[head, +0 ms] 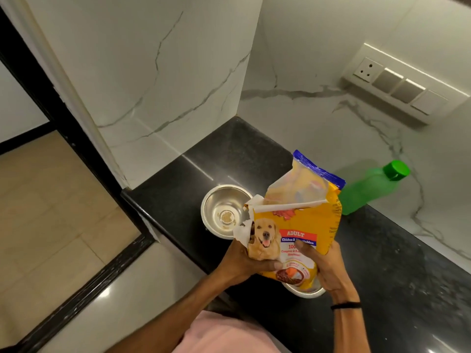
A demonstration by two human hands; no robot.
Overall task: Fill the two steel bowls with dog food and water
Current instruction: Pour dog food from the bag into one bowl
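Observation:
A yellow dog food bag [305, 225] with a dog's picture is held above the black counter [395, 250], its torn top open. My left hand [244, 263] grips the bag's lower left corner and my right hand [323, 266] holds its lower right side. One steel bowl [221, 210] stands on the counter just left of the bag, with a few kibble bits at its bottom. The second steel bowl [305, 291] is mostly hidden under the bag, only its near rim showing. A green water bottle [369, 189] with its cap on stands behind the bag at the wall.
White marble walls close the counter's back and left side. A switch panel [405, 85] is on the back wall. The counter's left edge drops to a tiled floor [51, 212] beside a black door frame.

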